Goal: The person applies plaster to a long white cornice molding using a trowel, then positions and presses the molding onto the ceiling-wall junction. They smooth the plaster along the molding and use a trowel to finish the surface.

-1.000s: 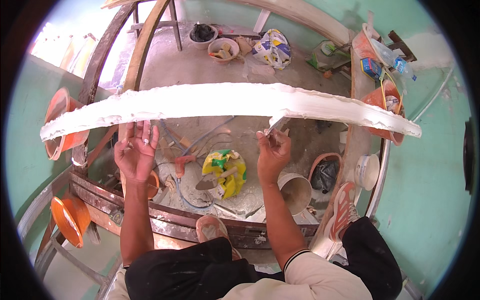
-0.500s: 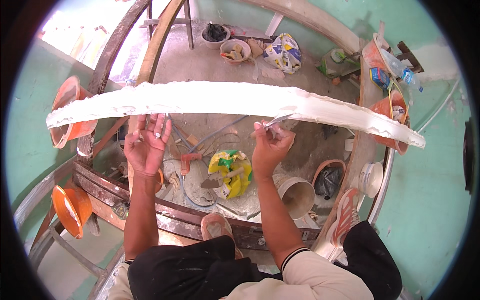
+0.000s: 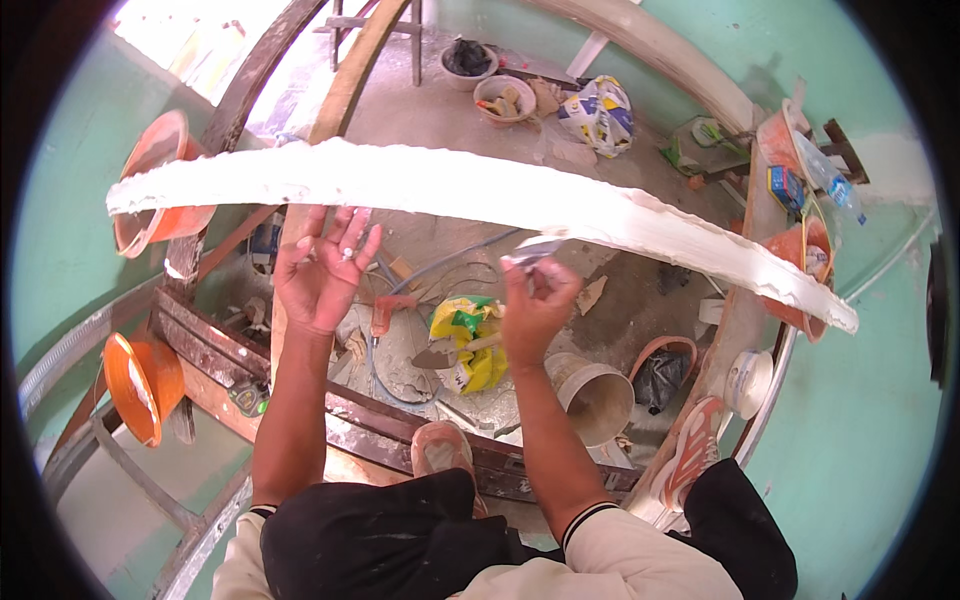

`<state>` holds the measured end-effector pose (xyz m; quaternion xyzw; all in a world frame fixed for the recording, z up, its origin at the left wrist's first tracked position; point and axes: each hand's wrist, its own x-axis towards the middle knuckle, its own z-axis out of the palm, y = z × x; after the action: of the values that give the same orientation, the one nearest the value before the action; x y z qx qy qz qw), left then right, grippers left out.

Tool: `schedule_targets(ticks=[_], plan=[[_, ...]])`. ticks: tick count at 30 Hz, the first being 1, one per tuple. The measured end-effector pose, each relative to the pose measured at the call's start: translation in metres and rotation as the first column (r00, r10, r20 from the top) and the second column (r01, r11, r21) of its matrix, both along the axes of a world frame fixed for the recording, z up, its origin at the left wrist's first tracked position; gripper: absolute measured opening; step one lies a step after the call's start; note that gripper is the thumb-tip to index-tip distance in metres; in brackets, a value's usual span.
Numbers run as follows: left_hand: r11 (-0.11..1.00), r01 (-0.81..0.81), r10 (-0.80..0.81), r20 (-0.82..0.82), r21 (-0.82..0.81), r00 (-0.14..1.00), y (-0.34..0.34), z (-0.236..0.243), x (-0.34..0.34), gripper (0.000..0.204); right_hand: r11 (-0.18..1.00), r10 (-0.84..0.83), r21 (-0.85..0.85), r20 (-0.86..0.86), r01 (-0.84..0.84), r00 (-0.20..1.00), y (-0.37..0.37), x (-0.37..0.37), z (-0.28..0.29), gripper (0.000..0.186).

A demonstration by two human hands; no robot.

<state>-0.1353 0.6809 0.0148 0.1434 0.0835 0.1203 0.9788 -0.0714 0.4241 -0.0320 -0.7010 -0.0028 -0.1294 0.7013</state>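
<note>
Spreading by near edge of white beam (image 3: pixel 400 185), left hand (image 3: pixel 326 278), right hand (image 3: pixel 540 308) pinching blade (image 3: pixel 534 251) there, open room between hands

Around me the walls (image 3: pixel 850 430) are mint green, marked with pale spots, and there's a whitish patch (image 3: pixel 905 170) over on the right. Strong white light floods in through an opening (image 3: pixel 190 45) at the far left, perhaps a window, though the glare hides its edges. The grey floor (image 3: pixel 410 140) looks dusty. A wooden stand (image 3: pixel 416 60) is at the back, and timber planks (image 3: pixel 715 350) run down both sides.
</note>
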Motion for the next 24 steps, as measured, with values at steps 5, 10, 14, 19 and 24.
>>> schedule_targets(ticks=[5,10,14,19,24], plan=[[0.999,0.004,-0.004,-0.007,-0.032,1.0,-0.001,-0.001,-0.003,0.059,0.999,-0.034,0.036,0.022,0.033,0.999,0.012,0.014,0.005,0.039],[0.999,0.013,-0.013,-0.014,-0.047,1.0,-0.002,-0.001,-0.005,0.054,0.959,0.102,-0.272,0.065,-0.081,0.993,0.029,0.001,-0.02,0.031],[1.0,0.012,-0.012,-0.012,-0.029,1.0,0.003,-0.002,-0.006,0.055,0.999,0.041,-0.033,-0.046,-0.043,0.998,0.04,-0.009,0.002,0.037],[0.999,0.036,-0.035,0.037,-0.012,0.999,0.007,-0.006,-0.002,0.057,0.993,0.029,0.112,0.023,-0.031,0.999,0.063,0.008,0.005,0.036],[0.999,0.034,-0.035,0.031,0.027,0.999,0.005,-0.002,0.0,0.063,0.993,0.099,-0.077,0.088,-0.092,0.991,0.086,0.0,-0.008,0.032]])
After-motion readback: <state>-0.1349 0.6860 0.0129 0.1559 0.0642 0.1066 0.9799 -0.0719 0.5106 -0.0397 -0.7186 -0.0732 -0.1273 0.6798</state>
